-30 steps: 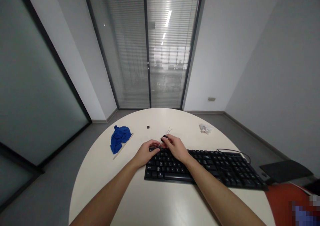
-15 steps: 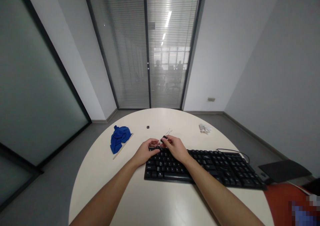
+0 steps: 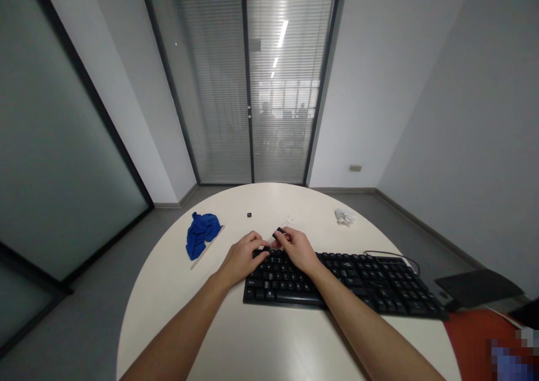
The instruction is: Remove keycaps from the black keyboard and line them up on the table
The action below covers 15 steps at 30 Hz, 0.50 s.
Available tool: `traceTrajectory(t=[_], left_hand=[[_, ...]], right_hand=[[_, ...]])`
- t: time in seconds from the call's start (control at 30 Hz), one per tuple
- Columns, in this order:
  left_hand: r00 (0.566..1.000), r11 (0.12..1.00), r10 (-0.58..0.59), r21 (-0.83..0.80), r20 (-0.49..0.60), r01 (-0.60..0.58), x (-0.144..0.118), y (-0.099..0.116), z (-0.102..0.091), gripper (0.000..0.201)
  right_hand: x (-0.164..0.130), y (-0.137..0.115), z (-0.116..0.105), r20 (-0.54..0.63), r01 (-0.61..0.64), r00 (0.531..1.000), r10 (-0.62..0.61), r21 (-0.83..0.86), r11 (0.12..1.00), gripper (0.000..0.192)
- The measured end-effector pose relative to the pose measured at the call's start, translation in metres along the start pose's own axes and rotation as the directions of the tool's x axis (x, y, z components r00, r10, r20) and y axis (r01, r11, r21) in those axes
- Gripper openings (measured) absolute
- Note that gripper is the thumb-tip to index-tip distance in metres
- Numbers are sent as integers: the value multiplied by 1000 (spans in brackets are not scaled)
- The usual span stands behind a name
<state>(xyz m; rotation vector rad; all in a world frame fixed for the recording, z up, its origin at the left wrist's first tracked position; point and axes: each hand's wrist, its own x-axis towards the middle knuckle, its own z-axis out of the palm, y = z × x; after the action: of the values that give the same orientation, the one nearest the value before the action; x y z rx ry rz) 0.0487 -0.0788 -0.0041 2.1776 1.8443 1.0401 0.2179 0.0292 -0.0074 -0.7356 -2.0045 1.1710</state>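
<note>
A black keyboard (image 3: 362,283) lies on the round white table (image 3: 177,291). My left hand (image 3: 243,256) rests on the keyboard's top left corner, fingertips on the keys there. My right hand (image 3: 297,247) is just beside it and pinches a small black tool with thin wire prongs (image 3: 279,232) over the same corner. The wire ends stick out toward the far side of the table.
A crumpled blue cloth (image 3: 202,232) lies on a flat strip at the left. A single small black keycap (image 3: 249,215) sits farther back. A crumpled white wad (image 3: 345,217) is at the back right. A dark chair back (image 3: 475,285) and an orange seat (image 3: 475,336) stand at the right.
Both hands shifted slightly over the keyboard's top left corner; my left fingers spread onto the keys. The tool in my right hand stayed in nearly the same place.
</note>
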Motion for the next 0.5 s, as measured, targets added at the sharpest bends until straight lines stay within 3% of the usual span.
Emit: traceTrajectory(t=[0.3,0.5], left_hand=[[999,1000,-8,8,41,8,1,5,-3,15],[996,995,-88,-53,12,89,2,3,1,3]], right_hand=[[-1,-2,0,34,15,999,-14,-23,1000,36],[-2,-3,0,77,38,997,-29,-124,992,37]])
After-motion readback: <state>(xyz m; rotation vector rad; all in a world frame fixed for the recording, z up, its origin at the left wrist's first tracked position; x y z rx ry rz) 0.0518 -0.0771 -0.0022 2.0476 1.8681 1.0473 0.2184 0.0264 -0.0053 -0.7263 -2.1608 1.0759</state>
